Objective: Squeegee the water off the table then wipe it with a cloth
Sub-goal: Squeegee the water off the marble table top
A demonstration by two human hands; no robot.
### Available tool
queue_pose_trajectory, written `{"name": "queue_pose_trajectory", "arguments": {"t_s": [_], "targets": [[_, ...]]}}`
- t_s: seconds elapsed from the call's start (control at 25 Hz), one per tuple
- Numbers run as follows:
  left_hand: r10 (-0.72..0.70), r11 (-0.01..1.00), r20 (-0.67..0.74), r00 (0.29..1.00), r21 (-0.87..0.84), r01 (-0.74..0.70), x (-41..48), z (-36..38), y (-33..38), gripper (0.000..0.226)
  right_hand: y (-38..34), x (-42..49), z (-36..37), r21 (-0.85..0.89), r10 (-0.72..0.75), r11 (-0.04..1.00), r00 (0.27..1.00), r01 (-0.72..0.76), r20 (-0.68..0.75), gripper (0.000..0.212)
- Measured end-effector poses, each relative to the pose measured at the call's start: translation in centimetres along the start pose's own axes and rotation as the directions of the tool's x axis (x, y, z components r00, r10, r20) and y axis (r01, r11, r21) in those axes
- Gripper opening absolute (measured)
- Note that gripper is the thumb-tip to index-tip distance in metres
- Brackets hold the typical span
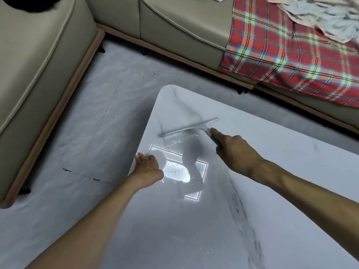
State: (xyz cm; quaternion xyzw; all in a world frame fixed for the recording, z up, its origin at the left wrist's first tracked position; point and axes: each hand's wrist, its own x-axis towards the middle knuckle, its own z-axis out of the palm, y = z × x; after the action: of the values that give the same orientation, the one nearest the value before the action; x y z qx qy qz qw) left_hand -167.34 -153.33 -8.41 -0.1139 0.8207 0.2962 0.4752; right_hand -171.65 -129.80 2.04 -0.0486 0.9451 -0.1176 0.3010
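We are resting our left grip (149, 165) wide, fingers loose and holding nothing, at the left edge of the counter (194, 230). Water drops (175, 169) are showing just beside it. Our right grip (234, 152) is curling round the squeegee (189, 127) handle, forefinger straight; its blurred blade is lying on the counter near the far corner. Beyond, a plaid blanket (291, 55) is draping over a sofa (174, 26).

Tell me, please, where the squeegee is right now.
In the head view the squeegee sits on the table near its far corner, its handle held by the right hand; the left hand is at the table's left edge.
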Motion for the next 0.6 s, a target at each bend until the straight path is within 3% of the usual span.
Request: {"name": "queue_pose_trajectory", "arguments": {"t_s": [0.12, 0.2, 0.36, 0.48, 0.6], "targets": [[-0.016, 1.0, -0.004, 1.0, 0.025, 0.016, 0.1, -0.1, 0.3, 0.056, 0.8, 5.1, -1.0, 0.001, 0.083, 0.996, 0.982, -0.084, -0.171, 0.057], [-0.03, 0.999, 0.01, 1.0, 0.041, 0.029, 0.3, -0.1, 0.2, 0.055, 1.2, 7.4, -0.9, 0.046, 0.135, 0.991, 0.97, -0.128, -0.2, 0.053], [-0.043, 0.998, 0.037, 0.998, 0.041, 0.041, 0.3, -0.1, 0.2, 0.054, 2.1, 4.3, 1.7, 0.035, 0.153, 0.988, 0.975, -0.149, -0.161, 0.056], [-0.059, 0.997, 0.021, 0.998, 0.056, 0.058, -0.2, -0.6, 0.6, 0.045, 2.6, -0.9, 3.3, 0.016, 0.147, 0.989, 0.989, -0.146, -0.027, 0.061], [-0.075, 0.991, 0.028, 0.997, 0.117, 0.071, -0.6, -0.9, 0.8, 0.035, 2.7, -2.7, 2.2, 0.086, 0.137, 0.987, 0.99, -0.139, 0.019, 0.032]]}}
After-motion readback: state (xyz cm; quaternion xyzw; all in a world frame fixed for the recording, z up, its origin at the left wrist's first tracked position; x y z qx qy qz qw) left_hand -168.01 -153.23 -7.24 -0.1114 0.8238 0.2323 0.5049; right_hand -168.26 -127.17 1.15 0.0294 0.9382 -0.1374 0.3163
